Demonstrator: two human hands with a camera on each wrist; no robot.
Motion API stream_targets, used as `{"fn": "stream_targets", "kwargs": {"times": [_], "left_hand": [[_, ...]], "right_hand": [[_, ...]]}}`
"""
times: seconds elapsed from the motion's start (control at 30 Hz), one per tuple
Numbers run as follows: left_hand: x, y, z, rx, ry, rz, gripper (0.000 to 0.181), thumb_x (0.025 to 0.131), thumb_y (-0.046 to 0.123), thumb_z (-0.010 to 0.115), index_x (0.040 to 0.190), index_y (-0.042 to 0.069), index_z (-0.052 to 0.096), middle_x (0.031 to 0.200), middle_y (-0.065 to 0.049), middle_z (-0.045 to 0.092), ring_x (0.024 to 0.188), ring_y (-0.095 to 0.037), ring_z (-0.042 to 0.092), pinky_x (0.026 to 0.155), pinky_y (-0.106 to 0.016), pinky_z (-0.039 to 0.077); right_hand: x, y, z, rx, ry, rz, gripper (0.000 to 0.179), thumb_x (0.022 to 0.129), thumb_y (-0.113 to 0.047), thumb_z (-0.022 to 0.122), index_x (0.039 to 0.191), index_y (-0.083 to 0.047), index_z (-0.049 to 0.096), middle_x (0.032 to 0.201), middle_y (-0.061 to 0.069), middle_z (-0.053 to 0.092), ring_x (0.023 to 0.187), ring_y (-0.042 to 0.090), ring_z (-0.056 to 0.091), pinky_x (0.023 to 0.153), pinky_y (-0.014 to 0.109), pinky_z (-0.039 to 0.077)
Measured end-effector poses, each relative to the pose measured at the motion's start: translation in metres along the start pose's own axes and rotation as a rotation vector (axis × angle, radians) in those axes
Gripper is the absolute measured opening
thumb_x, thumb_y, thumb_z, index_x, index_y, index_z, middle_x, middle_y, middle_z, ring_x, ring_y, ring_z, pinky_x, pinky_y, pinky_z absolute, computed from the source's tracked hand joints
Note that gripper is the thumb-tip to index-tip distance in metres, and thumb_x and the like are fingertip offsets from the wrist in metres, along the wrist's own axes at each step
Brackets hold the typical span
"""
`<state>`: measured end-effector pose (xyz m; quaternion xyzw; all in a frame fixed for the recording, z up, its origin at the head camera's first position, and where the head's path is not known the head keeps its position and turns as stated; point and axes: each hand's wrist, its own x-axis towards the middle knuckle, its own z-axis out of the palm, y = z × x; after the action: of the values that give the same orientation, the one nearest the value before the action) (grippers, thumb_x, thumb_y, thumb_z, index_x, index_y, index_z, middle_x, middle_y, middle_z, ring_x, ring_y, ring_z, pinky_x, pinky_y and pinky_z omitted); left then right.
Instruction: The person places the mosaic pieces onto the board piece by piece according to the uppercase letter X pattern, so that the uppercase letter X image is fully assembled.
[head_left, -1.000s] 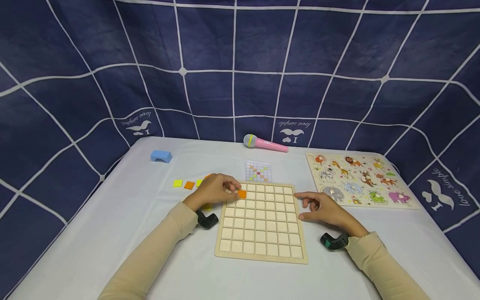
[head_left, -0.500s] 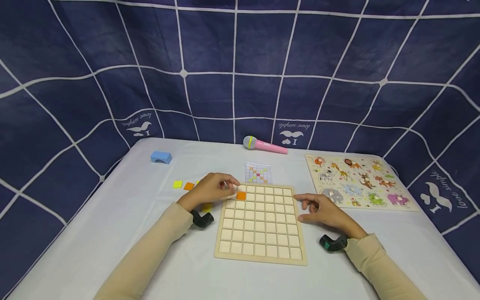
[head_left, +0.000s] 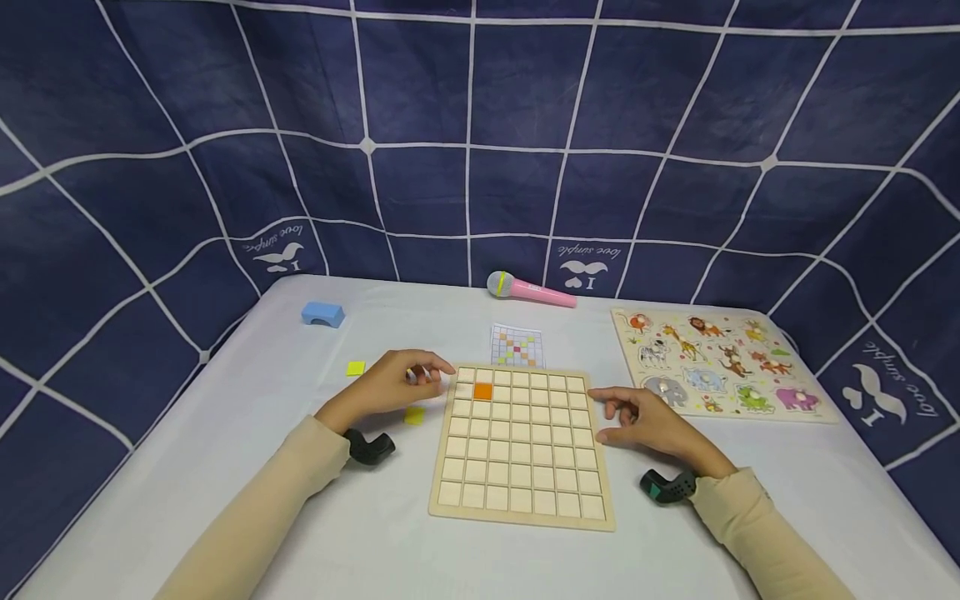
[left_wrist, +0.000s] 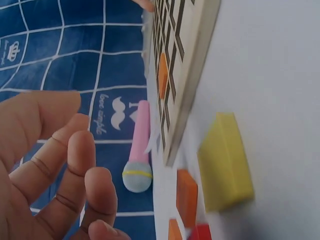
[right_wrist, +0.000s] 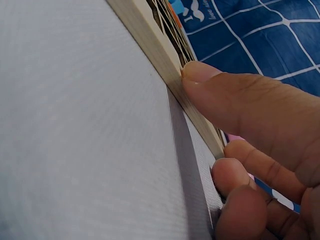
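The left hand (head_left: 393,383) has drawn back from the orange tile (head_left: 482,391), which its fingers were at a second ago, and it is now just off the wooden grid board (head_left: 521,517), beside the far left corner. The orange tile has stayed behind, lying in the board's second column from the left, second row from the far edge; that placement looks finished. No other coloured tile shows on the board.

The left hand's thumb and forefinger stand apart, with nothing visible between them. The right hand (head_left: 648,421) hasn't shifted: loosely bent, its thumb and forefinger spaced along the board's right edge, touching it, perhaps steadying it.

Left of the board lie a yellow tile (head_left: 414,415) and, farther off, a second yellow tile (head_left: 356,367). The left hand hides that area somewhat, though the left wrist view shows a loose orange tile (left_wrist: 186,197) and a red piece (left_wrist: 200,232) there.
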<state>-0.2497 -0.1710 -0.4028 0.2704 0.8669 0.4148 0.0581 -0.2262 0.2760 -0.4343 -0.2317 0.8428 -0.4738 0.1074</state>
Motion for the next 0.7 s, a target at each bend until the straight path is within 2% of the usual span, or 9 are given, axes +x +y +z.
{"fn": "stream_targets", "kwargs": {"times": [0.33,0.7], "left_hand": [[-0.018,-0.016,-0.020,0.004,0.022,-0.060,0.027,0.096,0.011,0.080,0.122,0.005,0.079,0.100,0.000,0.068,0.084,-0.021,0.061,0.069,-0.028,0.049],[-0.043,-0.037,-0.045,0.038,-0.018,-0.139,0.026,0.094,0.011,0.080,0.119,0.004,0.079,0.093,0.000,0.065,0.083,-0.019,0.054,0.073,-0.027,0.046]], "right_hand": [[0.000,0.001,0.000,0.012,-0.001,-0.011,0.063,0.085,-0.002,0.090,0.140,0.013,0.063,0.097,0.008,0.061,0.067,0.007,0.046,0.059,0.023,0.040],[-0.001,0.001,0.000,0.009,-0.001,-0.021,0.061,0.085,-0.002,0.090,0.139,0.012,0.064,0.097,0.008,0.061,0.067,0.006,0.046,0.060,0.023,0.040]]}}
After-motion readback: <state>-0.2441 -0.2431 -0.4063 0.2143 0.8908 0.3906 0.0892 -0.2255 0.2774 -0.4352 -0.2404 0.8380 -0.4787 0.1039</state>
